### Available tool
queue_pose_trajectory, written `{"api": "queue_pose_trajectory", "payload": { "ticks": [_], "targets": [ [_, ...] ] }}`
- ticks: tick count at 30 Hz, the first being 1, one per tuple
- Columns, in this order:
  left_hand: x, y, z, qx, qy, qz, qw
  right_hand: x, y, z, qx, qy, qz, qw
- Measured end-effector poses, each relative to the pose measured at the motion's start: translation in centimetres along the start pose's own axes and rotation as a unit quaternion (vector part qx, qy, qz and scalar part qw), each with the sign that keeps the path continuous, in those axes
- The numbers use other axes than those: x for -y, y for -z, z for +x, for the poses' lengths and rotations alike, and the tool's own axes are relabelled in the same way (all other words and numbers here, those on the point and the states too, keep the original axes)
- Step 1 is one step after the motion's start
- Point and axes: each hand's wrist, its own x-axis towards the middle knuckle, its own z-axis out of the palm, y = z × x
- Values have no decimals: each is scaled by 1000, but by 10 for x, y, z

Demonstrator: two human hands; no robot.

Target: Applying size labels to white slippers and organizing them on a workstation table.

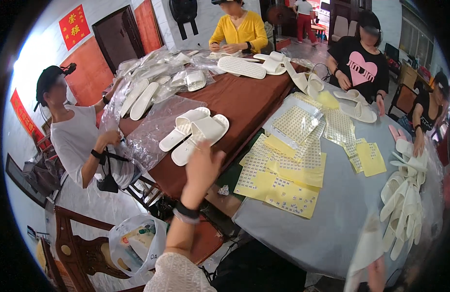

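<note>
My left hand is raised over the near edge of the brown table, fingers loosely apart and holding nothing. It is just short of a pair of white slippers lying side by side on that table. My right hand is a blur at the lower right edge. It appears to grip a pale white slipper that stands up over the grey table.
Yellow sticker sheets are spread over the grey table, and a heap of white slippers lies at its right. Clear plastic bags and more slippers cover the brown table. Several seated people work around both tables. A wooden chair with a plastic bag stands at lower left.
</note>
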Motion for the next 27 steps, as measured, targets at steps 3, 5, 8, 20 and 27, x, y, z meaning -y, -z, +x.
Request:
{"api": "queue_pose_trajectory", "payload": {
  "ticks": [3, 5, 8, 20, 27],
  "targets": [
    [66, -6, 41, 57, 108, 159, 980, -11, 35, 13, -138, 7, -41, 990],
    [101, -14, 69, 94, 164, 100, 977, -24, 70, 34, -238, -36, -170, 956],
    [133, -35, 95, 101, 180, 23, 978, -65, 133, 90, -305, 27, -279, 910],
    [190, -91, 104, 69, 200, 98, 972, -79, 117, 89, -417, 79, -380, 822],
    [34, -20, 113, -67, 75, 38, 994, 23, 23, 10, 6, 122, -306, 944]
  ]
}}
